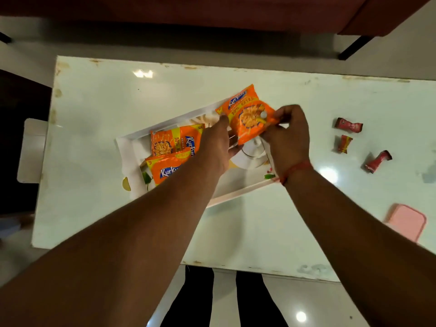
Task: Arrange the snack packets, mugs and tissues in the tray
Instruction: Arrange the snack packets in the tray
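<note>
Being held above the tray (240,197), the orange Kurkure packets (247,114) are pinched at opposite edges by the left hand (217,147) and right hand (286,135); light, crinkly, slippery film is best gripped by its seams.

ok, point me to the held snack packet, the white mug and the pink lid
held snack packet (250,119), head view, middle of its orange front
white mug (247,158), head view, its side below the packet
pink lid (407,221), head view, centre of its top
</note>
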